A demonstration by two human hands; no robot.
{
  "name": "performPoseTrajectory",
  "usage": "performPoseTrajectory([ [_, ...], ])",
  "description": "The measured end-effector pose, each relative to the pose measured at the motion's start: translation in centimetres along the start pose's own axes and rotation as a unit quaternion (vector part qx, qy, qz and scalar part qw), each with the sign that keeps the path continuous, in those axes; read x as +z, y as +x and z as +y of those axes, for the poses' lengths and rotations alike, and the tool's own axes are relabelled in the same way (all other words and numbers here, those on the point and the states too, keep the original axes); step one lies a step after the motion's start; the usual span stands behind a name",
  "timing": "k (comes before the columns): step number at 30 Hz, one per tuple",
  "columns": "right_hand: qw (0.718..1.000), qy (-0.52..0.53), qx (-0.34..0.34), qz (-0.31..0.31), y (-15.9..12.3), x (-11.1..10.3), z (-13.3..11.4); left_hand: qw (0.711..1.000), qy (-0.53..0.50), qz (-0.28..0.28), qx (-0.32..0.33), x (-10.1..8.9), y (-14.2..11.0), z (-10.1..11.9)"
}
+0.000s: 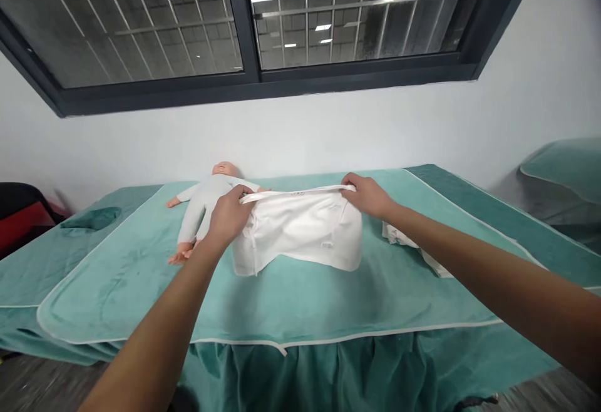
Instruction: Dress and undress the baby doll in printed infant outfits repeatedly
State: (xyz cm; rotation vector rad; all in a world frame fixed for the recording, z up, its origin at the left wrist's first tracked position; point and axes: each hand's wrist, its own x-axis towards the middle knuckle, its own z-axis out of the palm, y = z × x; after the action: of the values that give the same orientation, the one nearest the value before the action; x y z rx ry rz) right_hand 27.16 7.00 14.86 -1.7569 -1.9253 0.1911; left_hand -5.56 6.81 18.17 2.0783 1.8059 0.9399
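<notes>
A white baby garment hangs stretched out in the air over the bed. Its top edge shows a folded band with small print, and the lower edge curves up in the middle; I cannot tell its exact kind. My left hand grips the band's left end with fingers closed. At the other end, my right hand pinches the same band. Behind my left hand a baby doll in a pale suit lies on its back, its head toward the wall. Part of its body is hidden by that hand.
A green mat with white piping covers the bed. White printed cloth lies partly behind my right forearm. A green pillow is at the right, and a black and red object at the left. Behind are a wall and window.
</notes>
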Motion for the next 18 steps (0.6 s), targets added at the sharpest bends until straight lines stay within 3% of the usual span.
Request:
performPoseTrajectory([
  [4,0.976,-0.208,0.03,-0.052,1.1,-1.3,0.5,0.995,0.093,-0.009,-0.021,0.6,1.3,-1.2],
  [9,0.958,-0.264,0.075,-0.08,4.3,-0.8,0.5,0.979,0.198,-0.024,-0.031,3.5,4.9,-1.8],
  [12,0.962,-0.257,0.073,-0.063,5.8,2.3,0.2,0.971,0.235,0.008,-0.031,7.0,6.4,-1.9],
  [15,0.971,-0.233,0.029,-0.044,5.5,7.2,-1.0,0.963,0.261,0.063,0.021,11.7,5.9,-1.8],
  [16,0.975,-0.219,0.006,-0.045,5.0,9.1,-1.5,0.966,0.25,0.041,0.06,13.3,5.4,-1.8],
  [18,0.979,-0.191,-0.034,-0.06,4.2,12.7,-2.1,0.972,0.192,-0.073,0.111,16.3,4.6,-2.2],
])
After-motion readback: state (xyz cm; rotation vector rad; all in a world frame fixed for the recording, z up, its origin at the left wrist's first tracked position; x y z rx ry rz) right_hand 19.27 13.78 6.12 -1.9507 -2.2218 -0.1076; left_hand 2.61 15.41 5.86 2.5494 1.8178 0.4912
